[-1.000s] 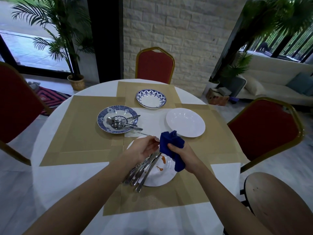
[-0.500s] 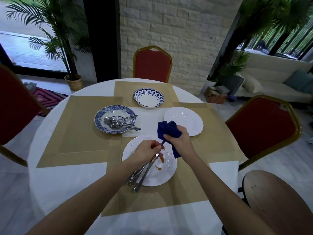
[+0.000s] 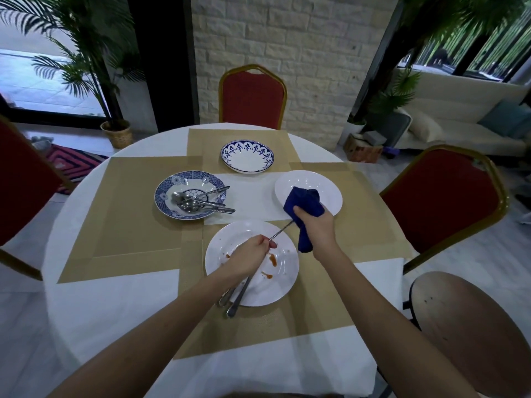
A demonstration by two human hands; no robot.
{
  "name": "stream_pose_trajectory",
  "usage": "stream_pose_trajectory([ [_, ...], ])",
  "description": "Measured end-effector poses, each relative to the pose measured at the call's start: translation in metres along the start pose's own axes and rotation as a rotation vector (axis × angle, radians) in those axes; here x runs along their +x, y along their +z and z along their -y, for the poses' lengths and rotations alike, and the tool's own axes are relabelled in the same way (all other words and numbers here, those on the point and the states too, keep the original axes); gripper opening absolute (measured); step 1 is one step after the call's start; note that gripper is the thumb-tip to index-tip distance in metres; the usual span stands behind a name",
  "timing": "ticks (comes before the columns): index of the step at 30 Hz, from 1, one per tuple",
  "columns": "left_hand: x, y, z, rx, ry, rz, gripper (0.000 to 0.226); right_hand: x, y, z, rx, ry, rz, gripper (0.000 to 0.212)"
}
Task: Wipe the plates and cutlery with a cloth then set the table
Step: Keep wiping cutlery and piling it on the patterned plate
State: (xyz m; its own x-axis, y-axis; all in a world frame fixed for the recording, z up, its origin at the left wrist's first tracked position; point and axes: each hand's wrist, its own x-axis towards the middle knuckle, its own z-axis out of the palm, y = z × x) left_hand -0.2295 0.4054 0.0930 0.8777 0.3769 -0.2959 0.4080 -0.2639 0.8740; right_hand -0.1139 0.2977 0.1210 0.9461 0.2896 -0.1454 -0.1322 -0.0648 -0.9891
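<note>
My left hand (image 3: 249,256) grips a bundle of cutlery (image 3: 238,297) over a white plate (image 3: 283,285) smeared with red sauce. One thin piece (image 3: 280,232) sticks out of that fist toward my right hand (image 3: 316,225), which grips a dark blue cloth (image 3: 304,202) wrapped round its far end. A blue patterned bowl (image 3: 166,193) at the left holds several spoons (image 3: 198,201). A clean white plate (image 3: 310,182) lies at the right, and a blue-rimmed plate (image 3: 247,156) lies at the far side.
Tan placemats (image 3: 129,219) cover the round white table (image 3: 94,305). Red chairs stand at the far side (image 3: 253,99), the right (image 3: 439,199) and the left (image 3: 20,179). A wooden stool (image 3: 471,331) sits at the near right.
My right hand has drawn the cloth up and to the right along the thin piece, away from my left hand. My left hand has stayed over the smeared plate.
</note>
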Motion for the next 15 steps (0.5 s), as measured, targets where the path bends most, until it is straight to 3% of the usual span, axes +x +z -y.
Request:
stream_pose_trajectory([
  [3,0.0,0.001,-0.002,-0.002,-0.017,0.047,0.028,-0.003,-0.003,0.0,-0.015,0.046,0.072,0.025],
  [10,-0.004,-0.005,-0.004,-0.264,-0.046,0.144,0.036,-0.016,-0.003,-0.015,-0.119,0.011,0.313,0.027],
  [15,-0.005,-0.008,0.001,-0.158,0.006,0.102,0.036,-0.011,0.001,-0.007,-0.072,-0.017,0.21,0.025],
])
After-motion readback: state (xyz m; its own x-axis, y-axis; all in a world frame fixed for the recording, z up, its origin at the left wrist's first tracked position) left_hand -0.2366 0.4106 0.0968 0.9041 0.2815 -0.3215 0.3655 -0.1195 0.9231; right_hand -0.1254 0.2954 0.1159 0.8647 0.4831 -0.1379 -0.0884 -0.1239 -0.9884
